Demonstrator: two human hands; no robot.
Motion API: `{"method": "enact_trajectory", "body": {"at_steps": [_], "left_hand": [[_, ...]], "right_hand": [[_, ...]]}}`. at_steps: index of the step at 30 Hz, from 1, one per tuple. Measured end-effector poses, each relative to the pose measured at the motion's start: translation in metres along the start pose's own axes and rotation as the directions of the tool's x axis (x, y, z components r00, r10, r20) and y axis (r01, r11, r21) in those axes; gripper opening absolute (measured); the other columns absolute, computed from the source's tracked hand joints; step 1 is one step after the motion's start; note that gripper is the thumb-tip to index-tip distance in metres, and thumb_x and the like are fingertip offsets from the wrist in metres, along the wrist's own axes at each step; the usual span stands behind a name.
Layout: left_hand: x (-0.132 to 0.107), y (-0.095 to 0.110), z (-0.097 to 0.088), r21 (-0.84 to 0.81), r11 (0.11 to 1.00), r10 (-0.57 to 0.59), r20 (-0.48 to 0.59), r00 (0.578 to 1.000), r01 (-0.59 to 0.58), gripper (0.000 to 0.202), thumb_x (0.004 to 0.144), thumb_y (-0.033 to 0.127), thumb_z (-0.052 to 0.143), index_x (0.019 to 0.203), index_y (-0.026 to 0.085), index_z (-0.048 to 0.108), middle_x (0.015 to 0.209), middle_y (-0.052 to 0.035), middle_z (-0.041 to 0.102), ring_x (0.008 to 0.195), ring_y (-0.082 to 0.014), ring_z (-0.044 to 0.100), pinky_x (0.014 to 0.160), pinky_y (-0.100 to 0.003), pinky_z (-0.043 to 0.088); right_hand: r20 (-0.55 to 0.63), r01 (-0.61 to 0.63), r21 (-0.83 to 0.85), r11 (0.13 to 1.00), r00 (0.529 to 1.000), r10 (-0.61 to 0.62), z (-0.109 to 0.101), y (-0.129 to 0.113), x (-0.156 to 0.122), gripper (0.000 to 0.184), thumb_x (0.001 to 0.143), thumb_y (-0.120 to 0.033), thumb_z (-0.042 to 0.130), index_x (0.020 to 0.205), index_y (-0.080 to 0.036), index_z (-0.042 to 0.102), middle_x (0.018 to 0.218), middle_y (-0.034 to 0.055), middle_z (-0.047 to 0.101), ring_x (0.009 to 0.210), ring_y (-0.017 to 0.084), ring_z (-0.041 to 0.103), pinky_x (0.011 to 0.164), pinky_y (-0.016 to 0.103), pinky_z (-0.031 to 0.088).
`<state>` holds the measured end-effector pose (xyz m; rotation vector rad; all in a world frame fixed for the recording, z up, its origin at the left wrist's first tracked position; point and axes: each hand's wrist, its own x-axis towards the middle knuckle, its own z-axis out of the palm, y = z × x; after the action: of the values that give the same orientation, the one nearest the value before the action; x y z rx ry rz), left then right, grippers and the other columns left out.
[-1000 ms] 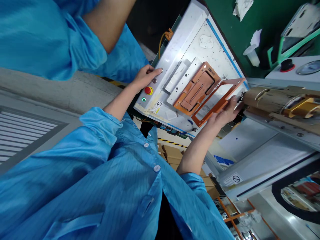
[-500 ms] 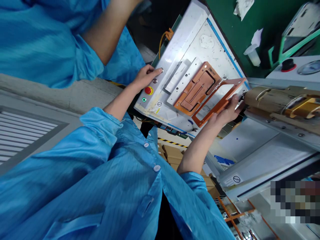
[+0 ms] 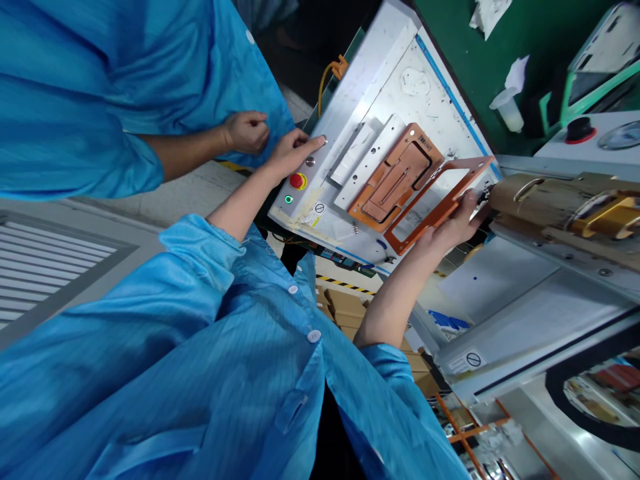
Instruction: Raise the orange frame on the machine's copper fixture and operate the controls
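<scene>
We find the hands well apart. The right hand [image 3: 449, 228] is clamped on the outer edge of an orange open frame [image 3: 425, 221], which sits just beside the orange fixture block [image 3: 395, 177] on the steel surface [image 3: 430, 80]. The left hand [image 3: 293, 155] lies on the far side of that block, its fingertips [image 3: 320, 141] on a small metal button; we cannot tell whether it is pressed. The frame looks stiff, thin and fairly light, so we would take it by its outer bars. The right hand hides one end, and we cannot tell whether the frame rests on the surface or is raised. A co-worker's hand [image 3: 245, 131] hangs beyond the left hand.
</scene>
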<state>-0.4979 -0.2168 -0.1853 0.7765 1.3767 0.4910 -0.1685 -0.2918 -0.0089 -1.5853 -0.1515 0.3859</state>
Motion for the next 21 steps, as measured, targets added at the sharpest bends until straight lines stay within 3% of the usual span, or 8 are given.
{"method": "enact_trajectory", "body": {"at_steps": [5,8,13,17,21], "left_hand": [[-0.002,0.004,0.001,0.039,0.999,0.000,0.038,0.999,-0.002,0.070,0.093,0.097,0.085,0.099,0.031,0.062,0.086,-0.0003,0.068,0.105,-0.0208,0.063,0.100,-0.041,0.053],[-0.002,0.007,0.001,0.089,0.996,0.004,0.040,0.999,-0.007,0.071,0.095,0.100,0.080,0.099,0.032,0.060,0.079,0.0006,0.064,0.109,-0.0217,0.062,0.101,-0.042,0.049],[-0.006,0.015,-0.003,0.079,0.997,-0.008,0.040,0.999,0.005,0.077,0.083,0.104,0.083,0.100,0.031,0.063,0.083,0.0014,0.067,0.112,-0.0233,0.061,0.102,-0.042,0.047],[-0.009,0.021,-0.006,0.088,0.996,-0.018,0.038,0.999,0.014,0.067,0.089,0.092,0.089,0.101,0.030,0.067,0.089,0.0007,0.071,0.115,-0.0245,0.060,0.107,-0.042,0.047],[-0.010,0.023,-0.006,0.039,0.999,-0.028,0.035,0.999,0.026,0.056,0.095,0.079,0.093,0.102,0.029,0.069,0.102,0.0012,0.077,0.111,-0.0218,0.059,0.106,-0.041,0.050]], "right_hand": [[0.015,0.028,-0.025,0.999,1.000,-0.027,-0.007,0.001,0.009,0.060,0.119,-0.002,0.061,0.176,-0.021,0.054,0.126,-0.0092,0.082,0.110,-0.003,0.085,0.124,0.025,0.068],[-0.024,-0.027,-0.114,0.993,0.999,0.025,-0.017,0.008,0.007,0.062,0.118,-0.008,0.061,0.178,-0.018,0.049,0.135,-0.0049,0.080,0.114,-0.001,0.086,0.124,0.026,0.068],[-0.136,-0.109,-0.306,0.946,0.988,0.070,-0.039,0.027,-0.005,0.079,0.110,-0.011,0.066,0.183,-0.020,0.037,0.128,-0.0046,0.074,0.108,0.003,0.084,0.125,0.036,0.069],[-0.172,-0.121,-0.485,0.866,0.984,0.041,-0.058,0.040,-0.010,0.090,0.097,-0.007,0.072,0.181,-0.015,0.040,0.119,-0.0073,0.061,0.103,0.002,0.075,0.120,0.026,0.066],[-0.148,-0.125,-0.605,0.786,0.988,0.043,-0.072,0.043,-0.010,0.089,0.098,-0.010,0.074,0.181,-0.014,0.043,0.120,-0.0070,0.058,0.101,0.004,0.070,0.113,0.023,0.066]]}}
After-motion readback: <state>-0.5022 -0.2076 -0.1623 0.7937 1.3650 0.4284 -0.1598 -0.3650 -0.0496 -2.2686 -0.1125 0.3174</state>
